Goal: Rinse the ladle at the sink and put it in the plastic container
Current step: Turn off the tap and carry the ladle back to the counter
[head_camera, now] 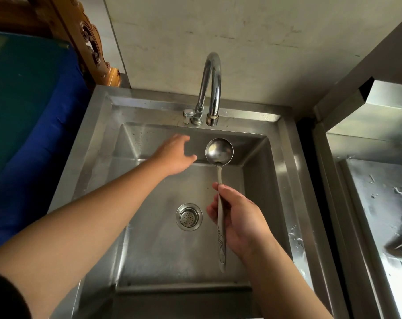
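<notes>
While the right hand (238,221) is clamping its fingers around the ladle (219,155) handle at centre frame, the bowl is hanging over the sink (285,180) just below the tap (211,88) spout; no water is showing yet; the left hand (176,157), fingers apart and holding nothing, is sitting below the tap lever at upper centre; a hard turn could be splashing water off the bowl, and a wet handle could be slipping; the sink basin is holding only its drain (189,217); no plastic container is showing anywhere in frame
</notes>
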`<state>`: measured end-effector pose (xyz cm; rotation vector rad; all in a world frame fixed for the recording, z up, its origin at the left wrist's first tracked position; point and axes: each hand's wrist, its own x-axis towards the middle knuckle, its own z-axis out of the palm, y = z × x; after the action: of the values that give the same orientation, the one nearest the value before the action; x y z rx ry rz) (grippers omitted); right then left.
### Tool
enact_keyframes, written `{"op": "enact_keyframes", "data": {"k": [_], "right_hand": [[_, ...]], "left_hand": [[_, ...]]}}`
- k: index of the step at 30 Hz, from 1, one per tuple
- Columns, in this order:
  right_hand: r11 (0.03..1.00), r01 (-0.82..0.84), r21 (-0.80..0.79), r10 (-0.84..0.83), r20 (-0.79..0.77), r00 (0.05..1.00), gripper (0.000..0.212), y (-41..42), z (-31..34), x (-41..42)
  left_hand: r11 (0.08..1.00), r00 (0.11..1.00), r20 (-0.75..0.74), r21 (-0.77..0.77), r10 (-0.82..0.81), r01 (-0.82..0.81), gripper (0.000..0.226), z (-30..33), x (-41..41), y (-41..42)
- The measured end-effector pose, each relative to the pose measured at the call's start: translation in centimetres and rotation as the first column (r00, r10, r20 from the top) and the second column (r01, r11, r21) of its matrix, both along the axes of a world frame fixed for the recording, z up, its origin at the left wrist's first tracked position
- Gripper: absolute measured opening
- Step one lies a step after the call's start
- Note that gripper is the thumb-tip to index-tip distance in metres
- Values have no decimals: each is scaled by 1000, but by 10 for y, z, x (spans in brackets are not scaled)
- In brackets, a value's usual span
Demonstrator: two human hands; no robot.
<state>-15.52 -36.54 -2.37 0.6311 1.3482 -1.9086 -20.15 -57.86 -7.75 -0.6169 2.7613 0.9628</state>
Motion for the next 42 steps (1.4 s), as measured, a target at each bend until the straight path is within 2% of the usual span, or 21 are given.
{"op": "enact_keyframes", "data": {"k": [2, 4, 7, 8, 9, 11, 14, 18, 20, 23, 26, 29, 31, 34, 38, 40, 42], "right_hand": [[999, -33, 34, 34, -28, 999, 20, 0, 3, 0], [992, -81, 95, 87, -62, 994, 17, -1, 9, 1], [985, -129, 111, 140, -95, 986, 13, -2, 21, 4], [983, -140, 119, 153, -105, 983, 11, -2, 25, 5], [981, -146, 126, 160, -111, 981, 11, -3, 30, 7], [981, -157, 116, 170, -120, 978, 9, -4, 41, 12], [976, -204, 81, 214, -146, 966, 9, -6, 53, 19], [932, -350, 94, 361, -189, 913, 14, 2, 72, 29], [918, -364, 157, 392, -219, 894, 20, 12, 80, 30], [935, -239, 261, 316, -314, 895, 26, 32, 95, 22], [911, -100, 401, 301, -477, 826, 28, 50, 112, 7], [885, -117, 451, 389, -575, 720, 33, 55, 135, -4], [866, -125, 484, 442, -625, 644, 28, 54, 151, -6], [837, -70, 543, 499, -702, 508, 6, 53, 177, -6], [799, 26, 600, 566, -767, 303, 17, 59, 212, -7], [800, 86, 593, 569, -797, 204, 16, 61, 227, -6], [817, 135, 561, 543, -827, 146, 14, 64, 239, -6]], "left_hand": [[967, 994, 17, 230, 110, -111, 46, 14, 29, 15], [893, 988, 60, 423, 140, -152, 34, 30, 60, 32], [665, 981, 152, 721, 124, -196, 41, 61, 105, 51], [598, 982, 164, 779, 96, -188, 44, 71, 117, 54], [570, 985, 156, 804, 68, -167, 43, 81, 129, 57], [591, 990, 119, 795, 71, -138, 30, 99, 147, 60], [646, 985, 69, 747, 159, -157, 11, 115, 164, 60], [714, 985, 43, 684, 168, -151, 7, 143, 180, 55], [760, 988, 33, 635, 151, -137, 6, 157, 188, 52], [852, 985, 9, 501, 172, -154, 6, 177, 196, 45], [952, 989, -27, 274, 146, -133, 8, 194, 203, 40], [999, 998, -50, -12, 42, -43, 11, 210, 210, 39], [983, 996, -83, -185, -27, 12, 13, 224, 213, 42], [933, 976, -183, -357, -118, 46, 19, 246, 214, 45], [796, 914, -299, -604, -273, 40, 17, 281, 216, 49], [744, 873, -352, -668, -336, 17, 16, 300, 217, 52], [688, 838, -370, -726, -400, 9, 24, 319, 217, 54]]}}
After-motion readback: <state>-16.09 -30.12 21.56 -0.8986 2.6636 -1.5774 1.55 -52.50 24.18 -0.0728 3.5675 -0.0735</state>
